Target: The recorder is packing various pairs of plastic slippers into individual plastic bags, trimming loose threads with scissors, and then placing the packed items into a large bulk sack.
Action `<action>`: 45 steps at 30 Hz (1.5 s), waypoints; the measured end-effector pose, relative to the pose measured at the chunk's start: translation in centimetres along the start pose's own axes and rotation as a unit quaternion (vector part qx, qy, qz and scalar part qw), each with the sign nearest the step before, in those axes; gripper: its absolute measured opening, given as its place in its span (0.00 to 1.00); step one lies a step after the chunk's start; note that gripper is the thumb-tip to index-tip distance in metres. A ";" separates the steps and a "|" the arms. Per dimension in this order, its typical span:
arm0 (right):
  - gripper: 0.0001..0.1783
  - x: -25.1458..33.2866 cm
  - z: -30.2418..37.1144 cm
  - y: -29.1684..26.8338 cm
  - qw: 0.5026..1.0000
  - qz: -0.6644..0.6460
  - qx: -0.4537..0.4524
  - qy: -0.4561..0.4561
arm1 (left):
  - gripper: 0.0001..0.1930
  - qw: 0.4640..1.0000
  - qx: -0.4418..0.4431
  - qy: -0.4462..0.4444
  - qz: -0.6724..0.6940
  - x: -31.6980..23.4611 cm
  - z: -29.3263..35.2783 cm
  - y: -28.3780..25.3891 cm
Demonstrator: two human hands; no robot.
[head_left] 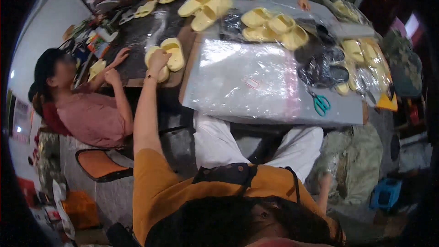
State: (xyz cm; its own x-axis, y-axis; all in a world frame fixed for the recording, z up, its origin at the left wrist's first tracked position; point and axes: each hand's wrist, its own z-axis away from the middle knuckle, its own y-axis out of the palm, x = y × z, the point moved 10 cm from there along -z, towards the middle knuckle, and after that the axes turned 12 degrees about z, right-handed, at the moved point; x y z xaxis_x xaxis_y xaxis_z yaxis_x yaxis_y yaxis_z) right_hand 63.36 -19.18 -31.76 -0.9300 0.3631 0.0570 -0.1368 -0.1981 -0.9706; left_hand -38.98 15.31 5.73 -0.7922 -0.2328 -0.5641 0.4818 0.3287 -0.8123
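My left hand reaches out to the table on the left, fingers closed over the near edge of a pair of pale yellow slippers. Part of the left slipper is covered by this hand. Low at my right side, my right hand hangs beside a large greenish sack; its fingers are too blurred to make out. In front of me lies a stack of clear plastic bags on the grey tabletop. Teal-handled scissors rest just right of the bags.
More yellow slippers sit farther back. Dark slippers in plastic and bagged yellow ones are at the right. A co-worker in a pink shirt sits at left; another person's hand shows at the far side. A blue stool stands lower right.
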 end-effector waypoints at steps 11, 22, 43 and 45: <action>0.15 34.7 -5.1 -33.9 0.838 -0.499 -0.116 -0.187 | 0.25 0.972 0.172 -0.014 0.162 -6.5 14.8 10.5; 0.45 50.0 -10.8 -30.9 0.984 -0.124 -0.007 -0.127 | 0.32 0.911 0.158 -0.172 0.339 -6.8 14.8 15.8; 0.26 50.2 -8.3 -24.8 0.717 -0.567 0.387 -0.121 | 0.21 0.644 0.280 -0.336 0.628 -9.7 23.6 16.5; 0.24 49.6 -7.4 -23.9 0.698 -0.557 0.440 -0.091 | 0.22 0.646 0.281 -0.337 0.625 -9.4 24.2 16.1</action>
State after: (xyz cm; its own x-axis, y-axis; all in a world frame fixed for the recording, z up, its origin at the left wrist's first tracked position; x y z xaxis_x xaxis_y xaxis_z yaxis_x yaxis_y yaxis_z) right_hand 23.05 10.27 -7.48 -0.0952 0.6331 0.7682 -0.8922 -0.3965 0.2162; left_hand -14.73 0.65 -5.64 0.5979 -0.5145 -0.6146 0.7975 0.3050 0.5205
